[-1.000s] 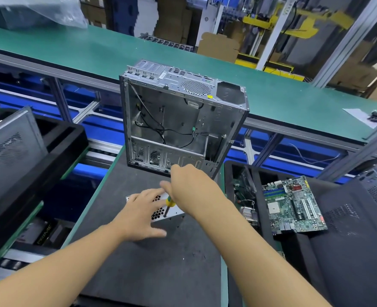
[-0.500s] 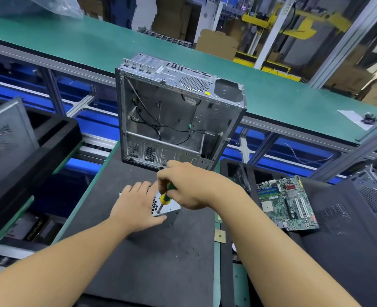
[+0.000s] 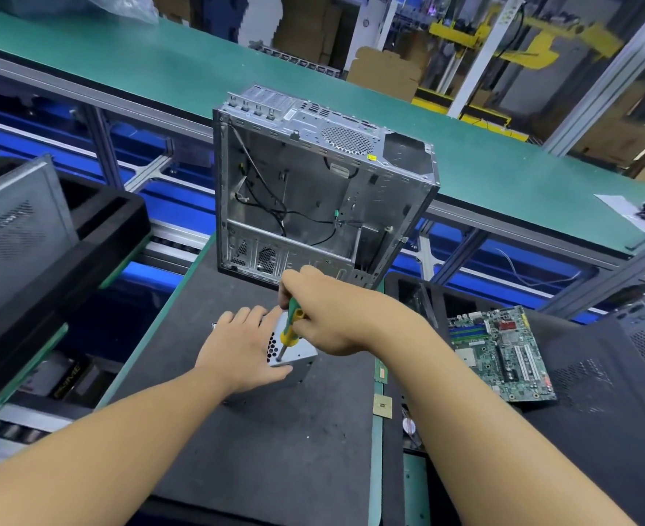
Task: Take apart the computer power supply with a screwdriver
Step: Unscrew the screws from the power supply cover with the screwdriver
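A silver power supply with a honeycomb vent lies on the dark mat in front of me. My left hand rests flat on its top and covers most of it, thumb along the near edge. My right hand grips a green and yellow screwdriver, held almost upright. Its tip sits on the power supply's top near the front right corner.
An empty computer case stands upright just behind the power supply. A motherboard lies in a black tray at the right. Another case panel leans in a black tray at the left. A green conveyor runs across the back.
My right hand has turned and shifted right on the screwdriver, so more of the handle shows. The left hand stays on the power supply. The camera has moved slightly.
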`<state>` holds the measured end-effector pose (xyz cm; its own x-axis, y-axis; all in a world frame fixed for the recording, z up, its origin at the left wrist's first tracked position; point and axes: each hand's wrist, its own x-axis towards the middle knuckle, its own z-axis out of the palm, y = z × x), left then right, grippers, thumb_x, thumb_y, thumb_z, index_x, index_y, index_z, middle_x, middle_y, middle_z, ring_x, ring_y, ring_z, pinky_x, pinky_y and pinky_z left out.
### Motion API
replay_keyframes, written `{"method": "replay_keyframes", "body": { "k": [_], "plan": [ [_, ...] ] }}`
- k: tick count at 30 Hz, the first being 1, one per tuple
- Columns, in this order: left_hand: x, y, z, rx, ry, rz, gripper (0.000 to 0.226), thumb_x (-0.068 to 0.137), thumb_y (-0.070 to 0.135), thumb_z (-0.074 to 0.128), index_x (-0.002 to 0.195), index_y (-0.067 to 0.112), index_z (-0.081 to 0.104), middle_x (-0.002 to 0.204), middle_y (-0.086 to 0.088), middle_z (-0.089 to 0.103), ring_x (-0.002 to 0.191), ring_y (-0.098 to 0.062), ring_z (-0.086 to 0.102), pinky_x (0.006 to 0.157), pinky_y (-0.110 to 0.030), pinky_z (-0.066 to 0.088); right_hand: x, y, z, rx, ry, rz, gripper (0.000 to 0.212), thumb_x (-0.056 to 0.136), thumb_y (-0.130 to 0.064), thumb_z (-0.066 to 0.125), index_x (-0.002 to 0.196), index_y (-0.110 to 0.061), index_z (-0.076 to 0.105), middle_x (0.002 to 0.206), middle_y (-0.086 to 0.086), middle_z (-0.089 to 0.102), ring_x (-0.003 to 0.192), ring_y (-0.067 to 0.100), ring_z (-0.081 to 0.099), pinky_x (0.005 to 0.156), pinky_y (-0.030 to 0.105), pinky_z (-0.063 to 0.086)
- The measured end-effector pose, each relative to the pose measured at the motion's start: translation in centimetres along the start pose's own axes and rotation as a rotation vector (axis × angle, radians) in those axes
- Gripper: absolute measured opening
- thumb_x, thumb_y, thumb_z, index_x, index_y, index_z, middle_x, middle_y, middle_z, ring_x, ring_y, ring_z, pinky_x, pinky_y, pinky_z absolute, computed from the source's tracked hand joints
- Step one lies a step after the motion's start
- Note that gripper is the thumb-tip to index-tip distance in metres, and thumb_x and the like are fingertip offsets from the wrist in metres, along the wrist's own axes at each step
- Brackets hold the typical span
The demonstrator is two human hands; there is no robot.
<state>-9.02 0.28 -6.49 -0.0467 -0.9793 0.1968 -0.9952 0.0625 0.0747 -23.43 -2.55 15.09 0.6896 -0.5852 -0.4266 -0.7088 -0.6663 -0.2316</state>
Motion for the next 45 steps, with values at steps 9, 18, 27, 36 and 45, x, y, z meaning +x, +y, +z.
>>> {"method": "replay_keyframes", "body": {
  "k": [9, 18, 27, 36, 45],
  "plan": [
    [0.0, 0.1, 0.2, -0.018, -0.006, -0.01, 0.079, 0.065, 0.08, 0.049, 0.112, 0.017, 0.059, 0.095, 0.001, 0.055, 0.084, -0.023, 0.051, 0.073, -0.04, 0.043, 1.1, -1.0, 0.9, -0.184, 0.171, 0.1, 0.021, 0.104, -0.033, 0.037, 0.097, -0.013, 0.039, 0.083, 0.003, 0.047, 0.073, 0.029, 0.047, 0.059, 0.036, 0.036],
    [0.0, -0.1, 0.1, -0.009, -0.024, -0.008, 0.089, 0.068, 0.08, 0.044, 0.129, 0.015, 0.053, 0.106, 0.0, 0.055, 0.092, -0.025, 0.052, 0.078, -0.04, 0.041, 1.0, -0.5, -0.1, -0.102, 0.051, 0.217, 0.021, 0.101, -0.039, 0.038, 0.107, -0.02, 0.042, 0.086, 0.003, 0.048, 0.076, 0.026, 0.051, 0.059, 0.035, 0.035],
    [0.0, -0.2, 0.1, 0.007, -0.083, -0.034, 0.097, 0.069, 0.082, 0.034, 0.145, 0.021, 0.036, 0.118, 0.003, 0.05, 0.103, -0.022, 0.048, 0.086, -0.037, 0.036, 0.8, -0.2, -0.8, -0.227, -0.088, 0.115, 0.024, 0.102, -0.028, 0.044, 0.12, -0.012, 0.044, 0.107, 0.008, 0.053, 0.082, 0.025, 0.055, 0.07, 0.04, 0.047],
    [0.1, -0.1, 0.4, 0.009, -0.049, -0.009, 0.077, 0.068, 0.081, 0.04, 0.111, 0.019, 0.057, 0.102, 0.001, 0.054, 0.093, -0.024, 0.049, 0.08, -0.039, 0.038, 1.5, -1.1, 0.0, -0.038, 0.067, 0.185, 0.041, 0.099, -0.051, 0.041, 0.105, -0.011, 0.043, 0.077, 0.001, 0.048, 0.056, 0.017, 0.049, 0.049, 0.029, 0.03],
    [0.1, 0.0, 0.3, -0.008, 0.024, 0.011, 0.077, 0.065, 0.078, 0.049, 0.109, 0.016, 0.057, 0.094, -0.001, 0.053, 0.082, -0.025, 0.05, 0.071, -0.04, 0.04, 1.7, -0.6, 0.7, -0.162, 0.172, 0.138, 0.026, 0.101, -0.038, 0.043, 0.103, -0.012, 0.044, 0.087, 0.006, 0.052, 0.079, 0.03, 0.052, 0.058, 0.036, 0.039]
  ]
}}
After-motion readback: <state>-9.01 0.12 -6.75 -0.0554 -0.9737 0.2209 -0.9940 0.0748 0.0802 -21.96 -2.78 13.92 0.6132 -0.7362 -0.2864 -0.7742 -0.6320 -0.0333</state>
